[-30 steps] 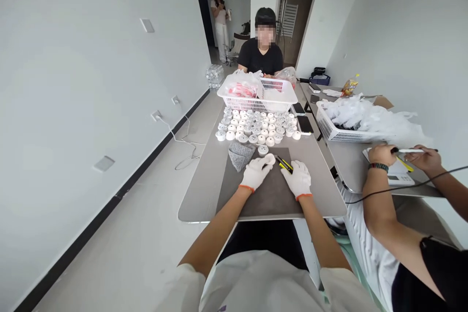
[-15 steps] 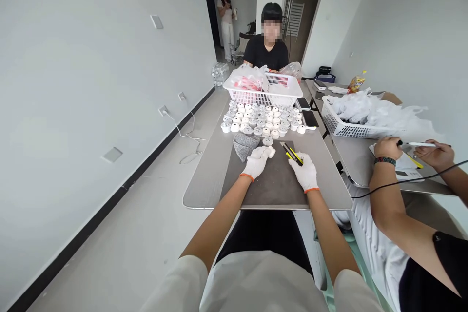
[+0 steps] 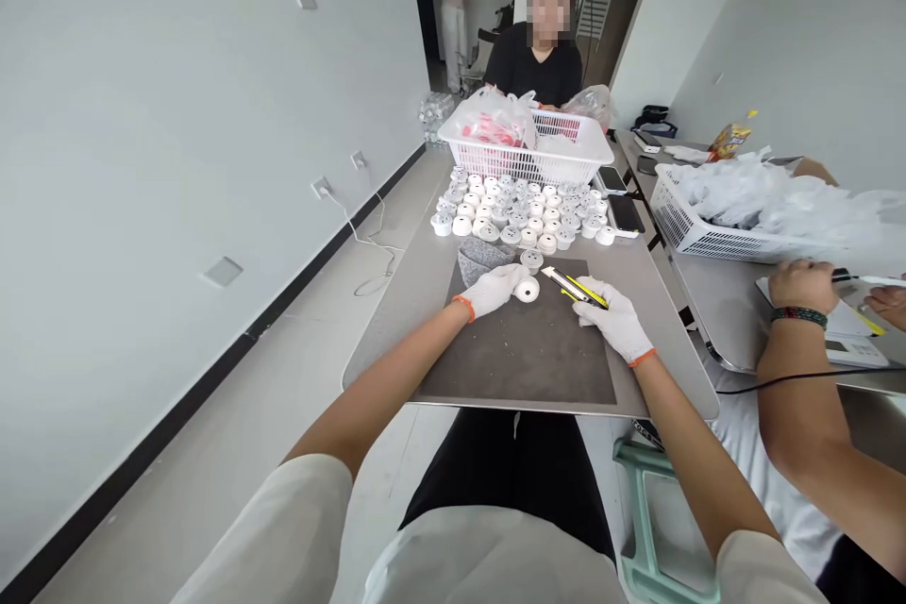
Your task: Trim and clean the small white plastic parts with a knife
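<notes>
Pinched by the white-gloved left hand (image 3: 496, 291), a round white piece with a dark central hole (image 3: 527, 285) was over a dark rectangular mat (image 3: 524, 359); the white-gloved right hand (image 3: 617, 316) clasped a yellow-and-black box cutter (image 3: 576, 288), its tip just right of the piece.

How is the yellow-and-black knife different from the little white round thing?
The utility knife is long and slim; the white piece is round. The knife is black and yellow; the piece is white with a dark middle spot. The right hand holds the knife; the left hand holds the piece. Each is held in one gloved hand.
</notes>
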A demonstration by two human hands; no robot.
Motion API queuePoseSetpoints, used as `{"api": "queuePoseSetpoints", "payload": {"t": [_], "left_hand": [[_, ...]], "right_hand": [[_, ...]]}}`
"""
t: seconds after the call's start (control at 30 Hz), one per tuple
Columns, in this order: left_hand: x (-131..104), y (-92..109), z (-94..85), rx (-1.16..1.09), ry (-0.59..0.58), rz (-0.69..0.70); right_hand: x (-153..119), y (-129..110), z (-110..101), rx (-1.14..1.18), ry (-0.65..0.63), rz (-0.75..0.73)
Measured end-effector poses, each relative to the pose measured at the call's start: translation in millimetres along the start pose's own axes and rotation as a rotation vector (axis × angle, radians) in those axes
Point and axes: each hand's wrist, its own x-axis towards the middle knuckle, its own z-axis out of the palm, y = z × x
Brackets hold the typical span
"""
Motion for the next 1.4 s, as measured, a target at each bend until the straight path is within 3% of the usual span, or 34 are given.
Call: {"api": "queuePoseSetpoints", "payload": {"t": [0.1, 0.23, 0.37, 0.7, 1.2, 1.4], "left_hand": [[-7, -1, 6.1, -0.001, -0.036, -0.002], [-10, -5, 12.8, -0.025, -0.013, 0.027], [-4, -11, 12.9, 0.001, -0.015, 0.076], [-1, -15, 12.6, -0.016, -0.016, 0.113], [2, -18, 13.4, -0.028, -0.015, 0.094], [3, -16, 13.8, -0.088, -0.039, 0.021]], "right_hand": [[-4, 2, 0, 0.052, -0.028, -0.011], [-11, 2, 2, -0.091, -0.042, -0.098], [-10, 3, 4, -0.047, -0.005, -0.024], [-12, 4, 3, -0.104, -0.005, -0.054], [-10, 7, 4, -0.134, 0.033, 0.022], [-11, 8, 3, -0.191, 0.05, -0.03]]}}
